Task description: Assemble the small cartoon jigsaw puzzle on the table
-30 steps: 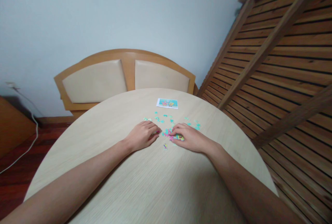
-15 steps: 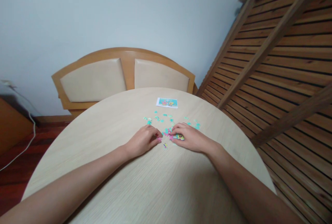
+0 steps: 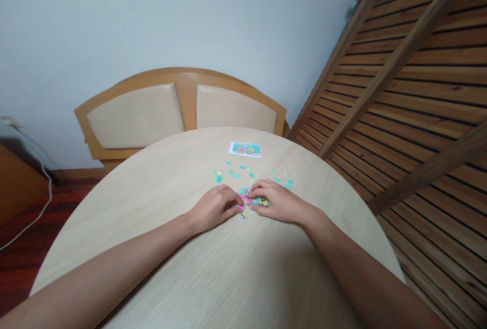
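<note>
My left hand [image 3: 217,208] is closed on a pink jigsaw piece [image 3: 241,208], its fingertips low over the table. Just to the right, my right hand [image 3: 274,201] grips a joined cluster of jigsaw pieces [image 3: 262,201] in pink, yellow and teal, partly hidden under the fingers. The pink piece lies right beside the cluster; whether they touch I cannot tell. A small yellow and purple piece [image 3: 244,215] lies just below the left fingertips.
Loose teal pieces [image 3: 218,178] are scattered beyond my hands, with more teal pieces [image 3: 289,184] to the right. A picture card [image 3: 245,150] lies at the far side of the round table [image 3: 171,166]. Behind stand a padded chair back [image 3: 186,95] and a slatted wooden panel [image 3: 399,90].
My left hand has moved slightly right with the pink piece, closing the gap to the cluster. My right hand stays nearly in place.
</note>
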`<action>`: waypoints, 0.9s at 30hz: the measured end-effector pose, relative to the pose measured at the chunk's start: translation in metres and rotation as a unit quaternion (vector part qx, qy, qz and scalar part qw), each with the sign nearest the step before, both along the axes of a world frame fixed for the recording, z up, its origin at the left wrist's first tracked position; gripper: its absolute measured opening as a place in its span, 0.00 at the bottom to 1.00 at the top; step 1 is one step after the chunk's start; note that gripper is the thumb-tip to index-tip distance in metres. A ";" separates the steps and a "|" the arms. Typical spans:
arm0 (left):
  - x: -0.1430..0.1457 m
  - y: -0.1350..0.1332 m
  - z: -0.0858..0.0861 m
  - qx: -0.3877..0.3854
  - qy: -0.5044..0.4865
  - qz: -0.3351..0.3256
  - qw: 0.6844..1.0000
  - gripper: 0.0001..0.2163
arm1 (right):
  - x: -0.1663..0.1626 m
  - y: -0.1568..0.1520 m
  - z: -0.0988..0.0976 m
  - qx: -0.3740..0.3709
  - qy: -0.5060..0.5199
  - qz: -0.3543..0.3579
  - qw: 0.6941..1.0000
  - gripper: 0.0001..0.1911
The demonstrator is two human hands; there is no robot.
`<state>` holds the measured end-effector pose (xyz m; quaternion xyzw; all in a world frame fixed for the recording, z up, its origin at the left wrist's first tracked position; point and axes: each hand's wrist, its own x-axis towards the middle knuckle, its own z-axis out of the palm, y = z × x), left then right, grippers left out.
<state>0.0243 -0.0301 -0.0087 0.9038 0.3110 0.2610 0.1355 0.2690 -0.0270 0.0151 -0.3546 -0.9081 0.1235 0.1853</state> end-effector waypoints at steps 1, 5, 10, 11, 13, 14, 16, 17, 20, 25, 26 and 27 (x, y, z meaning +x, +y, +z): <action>0.000 0.000 0.001 0.003 0.003 0.000 1.000 0.06 | 0.000 0.000 0.000 0.001 0.000 0.001 1.000 0.12; 0.000 -0.001 0.004 0.051 0.041 -0.014 0.998 0.06 | 0.000 0.001 -0.004 0.004 0.009 0.006 1.000 0.13; 0.000 0.000 0.007 0.130 0.074 -0.022 0.989 0.08 | 0.000 0.001 -0.006 0.007 0.016 0.004 1.000 0.14; 0.000 0.000 0.007 0.141 0.075 -0.022 0.987 0.08 | 0.000 0.001 -0.006 0.007 0.016 0.004 1.000 0.14; 0.000 0.001 0.006 0.162 0.082 -0.023 0.983 0.08 | -0.001 0.000 -0.006 0.008 0.015 0.004 1.000 0.14; 0.000 0.002 0.006 0.171 0.086 -0.022 0.981 0.08 | -0.001 0.000 -0.005 0.008 0.015 0.005 1.000 0.14; 0.000 0.002 0.006 0.184 0.095 -0.020 0.978 0.07 | -0.002 0.000 -0.005 0.009 0.014 0.008 1.000 0.14; -0.001 0.003 0.006 0.187 0.099 -0.017 0.977 0.07 | -0.003 0.000 -0.005 0.010 0.013 0.009 1.000 0.13; -0.001 0.003 0.007 0.189 0.112 -0.004 0.975 0.06 | -0.003 -0.001 -0.006 0.013 0.011 0.007 1.000 0.12; -0.001 0.004 0.007 0.200 0.108 0.009 0.974 0.06 | -0.004 -0.002 -0.005 0.008 0.015 0.003 1.000 0.13; -0.001 0.004 0.007 0.203 0.107 0.009 0.973 0.06 | -0.004 -0.002 -0.005 0.005 0.015 0.004 1.000 0.13; -0.002 0.005 0.006 0.206 0.106 0.010 0.973 0.06 | -0.004 -0.002 -0.004 0.003 0.014 0.005 1.000 0.13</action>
